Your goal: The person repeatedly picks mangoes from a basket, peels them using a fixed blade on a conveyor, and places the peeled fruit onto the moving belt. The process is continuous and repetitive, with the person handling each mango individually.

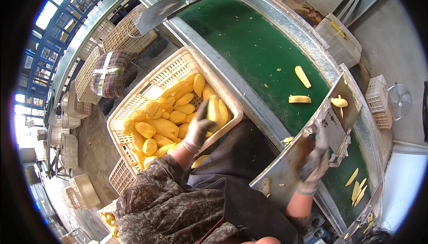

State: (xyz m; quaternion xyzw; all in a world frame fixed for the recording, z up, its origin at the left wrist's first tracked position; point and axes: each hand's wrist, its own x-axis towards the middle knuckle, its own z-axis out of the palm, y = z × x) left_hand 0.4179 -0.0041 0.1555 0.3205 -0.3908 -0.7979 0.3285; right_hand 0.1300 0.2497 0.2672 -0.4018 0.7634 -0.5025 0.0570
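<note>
A plastic crate (160, 71) full of peeled yellow roots (162, 127), apparently sweet potatoes, stands tilted before me. My gloved left hand (197, 130) is inside its near right corner. Its fingers and thumb close on a blurred yellow root (214, 113) by the crate wall. To the right, my gloved right hand (316, 165) is over a stained metal board (284, 170) that crosses the conveyor. Motion blurs its fingers beside a metal plate (334, 127); I cannot tell whether they hold anything. A yellow piece (339, 102) lies beyond that plate.
Cut yellow pieces (300, 99) lie on the green conveyor belt (234, 43), and slim strips (357, 190) lie farther right. A dark metal sheet (160, 13) juts over the belt's far side rail. Stacked crates (88, 73) and a tartan bundle (112, 73) stand left. A fan (399, 100) stands far right.
</note>
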